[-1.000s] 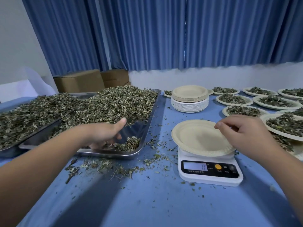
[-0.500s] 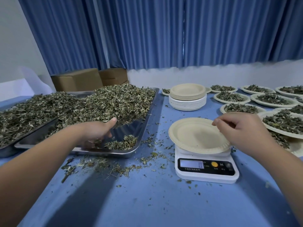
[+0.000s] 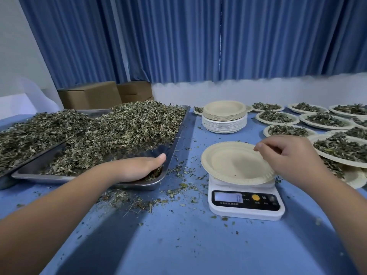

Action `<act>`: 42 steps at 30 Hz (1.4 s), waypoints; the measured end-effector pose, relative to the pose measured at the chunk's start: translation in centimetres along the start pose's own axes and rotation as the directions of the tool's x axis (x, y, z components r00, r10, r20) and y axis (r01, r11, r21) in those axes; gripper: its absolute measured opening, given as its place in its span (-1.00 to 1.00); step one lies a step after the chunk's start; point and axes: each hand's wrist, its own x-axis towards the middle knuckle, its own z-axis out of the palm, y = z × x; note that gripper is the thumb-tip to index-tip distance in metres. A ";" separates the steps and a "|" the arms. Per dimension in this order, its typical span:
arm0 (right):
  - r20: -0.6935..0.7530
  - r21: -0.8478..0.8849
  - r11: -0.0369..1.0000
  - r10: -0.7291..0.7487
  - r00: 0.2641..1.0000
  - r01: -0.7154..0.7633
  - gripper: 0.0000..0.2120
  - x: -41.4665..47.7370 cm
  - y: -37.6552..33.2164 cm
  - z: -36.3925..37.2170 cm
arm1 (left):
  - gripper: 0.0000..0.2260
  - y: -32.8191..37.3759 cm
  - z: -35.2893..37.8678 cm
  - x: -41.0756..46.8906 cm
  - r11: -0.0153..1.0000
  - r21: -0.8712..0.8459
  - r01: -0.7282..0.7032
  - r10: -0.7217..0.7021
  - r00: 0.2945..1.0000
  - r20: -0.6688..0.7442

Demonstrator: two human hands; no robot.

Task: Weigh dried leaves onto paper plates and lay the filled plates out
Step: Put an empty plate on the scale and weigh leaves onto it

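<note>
I've left grip point(image 3: 139, 168) clamped on dried leaves point(image 3: 119, 132) in tray's point(image 3: 172, 147) near corner, right grip point(image 3: 288, 155) pinching paper plate's point(image 3: 232, 163) rim on scale point(image 3: 246, 207), bench point(image 3: 178, 245) open between.

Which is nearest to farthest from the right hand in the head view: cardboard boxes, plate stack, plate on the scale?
From the right hand:
1. Plate on the scale, directly beneath it.
2. Plate stack, behind it to the left.
3. Cardboard boxes, far left at the back.
</note>
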 end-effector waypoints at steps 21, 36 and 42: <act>0.022 0.026 1.000 0.001 1.000 -0.002 -0.81 -0.1 -0.1 -0.2 | -0.19 2.1 1.6 -1.5 0.984 0.143 0.109 -0.096 0.991 -0.098; 0.028 0.016 1.000 -0.008 1.000 0.008 -0.79 -0.1 0.0 -0.3 | -0.56 1.7 4.5 -2.9 0.936 0.350 -0.027 0.180 0.893 -0.412; 0.019 0.009 1.000 -0.009 1.000 0.009 -0.78 0.0 0.1 -0.2 | -0.46 1.1 3.9 -2.3 0.959 0.277 -0.057 0.185 0.866 -0.465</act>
